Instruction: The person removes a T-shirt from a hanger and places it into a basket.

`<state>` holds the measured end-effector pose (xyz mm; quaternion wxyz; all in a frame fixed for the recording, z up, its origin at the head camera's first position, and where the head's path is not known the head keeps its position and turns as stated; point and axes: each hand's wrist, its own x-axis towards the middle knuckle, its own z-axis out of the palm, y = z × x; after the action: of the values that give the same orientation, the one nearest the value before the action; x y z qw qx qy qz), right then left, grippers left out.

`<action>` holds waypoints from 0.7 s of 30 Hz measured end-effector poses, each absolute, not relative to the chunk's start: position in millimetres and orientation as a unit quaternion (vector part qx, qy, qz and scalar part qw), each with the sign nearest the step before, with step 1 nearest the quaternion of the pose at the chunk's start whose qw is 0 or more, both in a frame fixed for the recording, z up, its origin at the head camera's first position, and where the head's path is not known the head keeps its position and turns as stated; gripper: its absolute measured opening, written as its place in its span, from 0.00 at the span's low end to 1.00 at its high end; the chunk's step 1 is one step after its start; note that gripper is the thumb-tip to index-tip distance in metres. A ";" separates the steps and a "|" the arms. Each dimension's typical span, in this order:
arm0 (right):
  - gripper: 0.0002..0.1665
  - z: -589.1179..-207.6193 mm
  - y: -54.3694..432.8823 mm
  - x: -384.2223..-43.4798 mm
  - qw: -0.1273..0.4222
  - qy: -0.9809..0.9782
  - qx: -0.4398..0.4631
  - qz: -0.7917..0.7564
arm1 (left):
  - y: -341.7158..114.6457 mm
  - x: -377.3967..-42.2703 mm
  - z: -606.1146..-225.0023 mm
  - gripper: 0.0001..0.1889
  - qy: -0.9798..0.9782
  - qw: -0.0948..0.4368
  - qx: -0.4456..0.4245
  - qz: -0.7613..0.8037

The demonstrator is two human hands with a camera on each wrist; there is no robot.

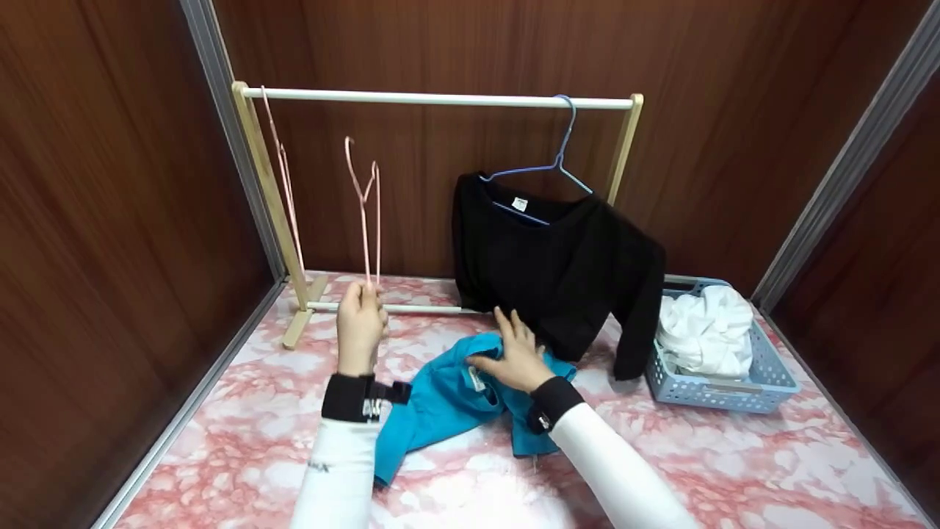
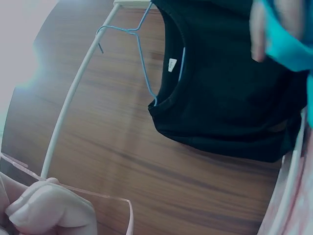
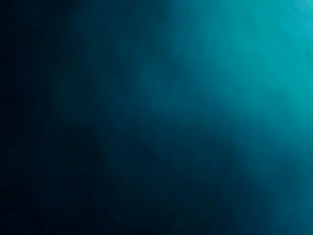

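Note:
My left hand [image 1: 360, 323] grips a pink hanger [image 1: 365, 228] by its lower part, hook upward, in front of the rack. The same hand's curled fingers [image 2: 54, 208] and a thin pink stretch of the hanger show at lower left in the left wrist view. A teal shirt [image 1: 440, 389] lies crumpled on the marbled surface, its neck label showing. At its collar is my right hand [image 1: 520, 360], fingers spread and thumb apart, touching the cloth. Blurred teal cloth [image 3: 264, 58] fills the right wrist view and hides that hand's underside.
A black long-sleeved top [image 1: 543, 272] hangs on a blue hanger [image 1: 564, 139] from the white rail [image 1: 440, 98], just behind my right hand. More pink hanger [image 1: 286, 176] hangs at the rail's left end. At right stands a light-blue basket [image 1: 723, 397] holding white cloth [image 1: 705, 330].

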<state>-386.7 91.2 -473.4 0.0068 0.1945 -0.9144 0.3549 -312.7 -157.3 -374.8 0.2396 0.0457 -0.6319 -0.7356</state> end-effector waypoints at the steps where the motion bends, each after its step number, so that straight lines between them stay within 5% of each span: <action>1: 0.64 -474.5 90.7 -387.1 -0.013 -0.922 0.191 0.338 | -158.3 -315.8 -370.2 0.14 -0.633 0.238 0.047 -0.736; 11: 0.73 -490.0 80.6 -384.9 -0.110 -0.949 0.189 0.226 | -174.6 -342.7 -330.7 0.15 -0.619 0.242 0.061 -0.745; 21: 0.67 -492.4 79.0 -383.3 -0.106 -0.954 0.199 0.199 | -188.1 -358.0 -295.4 0.14 -0.610 0.255 0.067 -0.747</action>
<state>-383.3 79.0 -492.4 -0.1062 0.1986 -0.9538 0.1988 -358.0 -188.1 -295.4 0.2547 0.0672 -0.6105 -0.7469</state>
